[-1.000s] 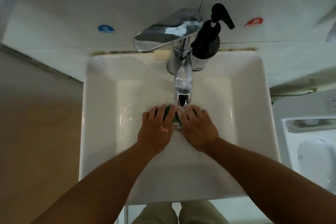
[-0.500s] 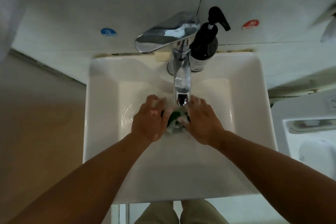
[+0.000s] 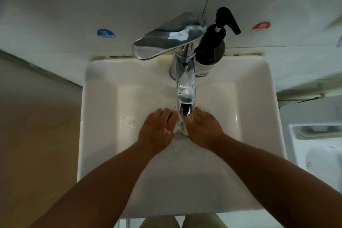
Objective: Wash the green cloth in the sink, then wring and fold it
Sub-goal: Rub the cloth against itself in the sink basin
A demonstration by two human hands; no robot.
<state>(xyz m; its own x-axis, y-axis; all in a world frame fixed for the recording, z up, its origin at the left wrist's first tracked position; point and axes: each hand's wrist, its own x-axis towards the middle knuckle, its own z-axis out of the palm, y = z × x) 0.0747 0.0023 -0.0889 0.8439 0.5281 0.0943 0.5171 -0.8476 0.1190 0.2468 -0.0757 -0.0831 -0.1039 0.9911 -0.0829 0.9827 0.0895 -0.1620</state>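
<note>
Both my hands are down in the white sink (image 3: 100, 135), right under the spout of the chrome tap (image 3: 185, 89). My left hand (image 3: 157, 131) and my right hand (image 3: 203, 127) press together on the green cloth (image 3: 180, 127). Only a small soapy strip of the cloth shows between them; the rest is hidden under my palms and fingers. Water and foam cover that strip, so its green barely shows.
A black soap pump bottle (image 3: 211, 48) stands on the sink's back ledge just right of the tap. A pale soap bar (image 3: 163, 60) lies behind the tap lever. Blue cold (image 3: 105, 33) and red hot (image 3: 260, 27) stickers mark the wall. A white fixture (image 3: 318, 146) sits at the right.
My hands have slid back and forth with the cloth under the spout and closed tighter over it. Less green shows now, and more foam.
</note>
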